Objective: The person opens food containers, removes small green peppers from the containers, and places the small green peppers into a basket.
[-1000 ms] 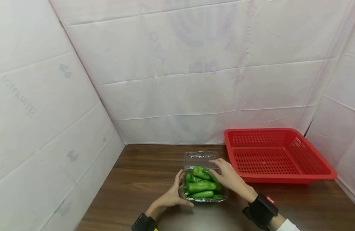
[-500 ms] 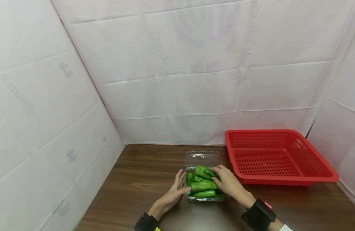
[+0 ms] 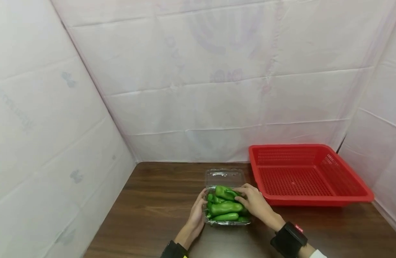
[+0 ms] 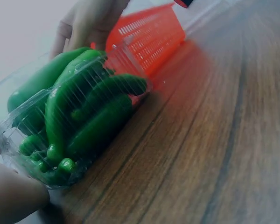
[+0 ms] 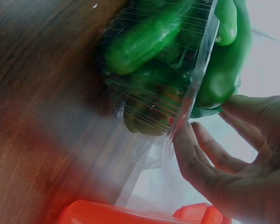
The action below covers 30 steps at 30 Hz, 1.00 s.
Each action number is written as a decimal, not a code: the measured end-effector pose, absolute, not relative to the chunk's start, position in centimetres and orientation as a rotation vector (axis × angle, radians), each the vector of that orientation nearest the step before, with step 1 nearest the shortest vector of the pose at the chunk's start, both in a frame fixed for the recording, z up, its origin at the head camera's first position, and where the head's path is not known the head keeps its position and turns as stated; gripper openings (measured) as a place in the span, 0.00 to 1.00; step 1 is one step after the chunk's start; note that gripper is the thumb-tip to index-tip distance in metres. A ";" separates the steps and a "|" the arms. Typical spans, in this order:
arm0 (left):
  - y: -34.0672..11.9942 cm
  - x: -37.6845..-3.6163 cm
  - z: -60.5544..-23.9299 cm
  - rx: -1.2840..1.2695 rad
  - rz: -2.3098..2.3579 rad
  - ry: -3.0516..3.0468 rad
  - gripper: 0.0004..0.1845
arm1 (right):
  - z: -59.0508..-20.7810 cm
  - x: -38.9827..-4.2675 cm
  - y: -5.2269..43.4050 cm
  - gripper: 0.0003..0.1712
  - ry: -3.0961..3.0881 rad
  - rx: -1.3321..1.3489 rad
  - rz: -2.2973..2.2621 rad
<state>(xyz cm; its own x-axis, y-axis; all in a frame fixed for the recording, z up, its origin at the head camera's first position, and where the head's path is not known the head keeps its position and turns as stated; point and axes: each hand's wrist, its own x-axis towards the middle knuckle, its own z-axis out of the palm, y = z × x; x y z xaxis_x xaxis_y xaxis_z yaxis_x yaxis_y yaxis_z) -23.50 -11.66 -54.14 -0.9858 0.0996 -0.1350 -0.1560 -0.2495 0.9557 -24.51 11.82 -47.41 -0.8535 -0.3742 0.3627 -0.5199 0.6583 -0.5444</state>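
White sheeting walls a dark wooden table [image 3: 152, 200]. A clear plastic clamshell [image 3: 227, 209] of green peppers [image 3: 226, 207] sits at centre, lid laid back, beside an empty red basket [image 3: 309, 175]. The left hand [image 3: 198, 213] braces the box's left wall with relaxed fingers. The right hand [image 3: 254, 202] curls its fingers around the top pepper. Best practice: hold the box steady and lift one pepper straight upward.
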 end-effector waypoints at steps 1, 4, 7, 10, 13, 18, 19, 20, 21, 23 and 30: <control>-11.6 -23.5 -54.1 -0.074 2.368 1.820 0.37 | -47.4 -24.6 11.8 0.17 -2.648 0.746 0.980; -11.6 -23.5 -54.0 -0.085 2.374 1.830 0.37 | -47.3 -24.6 11.7 0.15 -2.625 0.788 0.986; -11.5 -23.4 -54.0 -0.102 2.378 1.844 0.37 | -47.1 -24.5 11.7 0.14 -2.624 0.806 0.979; -11.4 -23.2 -54.1 -0.128 2.371 1.856 0.37 | -47.0 -24.2 11.8 0.14 -2.640 0.819 0.969; -11.1 -23.0 -54.1 -0.121 2.345 1.873 0.37 | -46.9 -23.9 12.0 0.15 -2.646 0.814 0.950; -10.9 -23.3 -53.9 -0.093 2.342 1.882 0.37 | -46.6 -24.0 11.9 0.16 -2.606 0.781 0.958; -10.9 -23.3 -53.8 -0.095 2.347 1.881 0.37 | -46.5 -24.1 11.9 0.16 -2.602 0.776 0.964; -10.9 -23.4 -53.8 -0.098 2.352 1.880 0.37 | -46.4 -24.1 11.8 0.16 -2.600 0.768 0.968; -11.0 -23.4 -53.7 -0.100 2.356 1.882 0.37 | -46.3 -24.2 11.7 0.17 -2.602 0.760 0.969; -11.1 -23.4 -53.7 -0.105 2.359 1.883 0.37 | -46.1 -24.2 11.6 0.17 -2.620 0.745 0.983; -11.0 -23.3 -53.7 -0.105 2.371 1.894 0.37 | -45.9 -24.3 11.6 0.19 -2.709 0.727 1.044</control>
